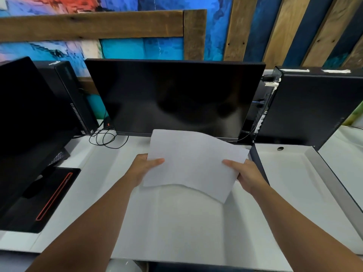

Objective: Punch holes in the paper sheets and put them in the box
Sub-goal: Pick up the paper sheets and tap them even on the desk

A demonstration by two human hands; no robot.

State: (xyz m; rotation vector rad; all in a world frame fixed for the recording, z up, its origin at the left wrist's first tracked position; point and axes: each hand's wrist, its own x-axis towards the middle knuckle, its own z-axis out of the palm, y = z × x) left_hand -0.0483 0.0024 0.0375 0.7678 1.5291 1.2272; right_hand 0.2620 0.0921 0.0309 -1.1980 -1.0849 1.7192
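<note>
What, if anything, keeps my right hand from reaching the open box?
Probably nothing, so yes: the right hand is right beside the box, at its dark near wall, with nothing between. It grips the paper sheet together with the left hand.

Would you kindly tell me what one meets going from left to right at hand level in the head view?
Black base with a red stripe → left hand → paper sheet → right hand.

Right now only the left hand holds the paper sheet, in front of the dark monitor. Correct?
No. The head view shows both hands holding the paper sheet, left hand and right hand at opposite edges, in front of the dark monitor.
</note>
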